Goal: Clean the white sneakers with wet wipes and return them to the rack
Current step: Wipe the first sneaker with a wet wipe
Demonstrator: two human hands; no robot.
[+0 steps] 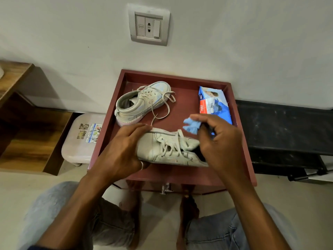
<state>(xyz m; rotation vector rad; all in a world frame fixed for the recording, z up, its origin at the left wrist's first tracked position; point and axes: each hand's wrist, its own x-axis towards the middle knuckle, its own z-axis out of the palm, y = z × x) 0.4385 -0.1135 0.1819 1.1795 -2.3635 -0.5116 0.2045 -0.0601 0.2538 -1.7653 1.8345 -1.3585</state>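
Sneaker lay crosswise between our hands, left hand gripping its toe, right hand pinching the wipe above its heel.

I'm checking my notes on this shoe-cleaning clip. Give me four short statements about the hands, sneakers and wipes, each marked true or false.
1. The left hand grips the toe end of the near white lace-up sneaker. True.
2. The right hand is empty. False: its fingers pinch a crumpled blue wet wipe.
3. The blue plastic wipes pack is held in a hand. False: it lies on the dark red rimmed tabletop.
4. The far white lace-up sneaker sits untouched on that tabletop. True.
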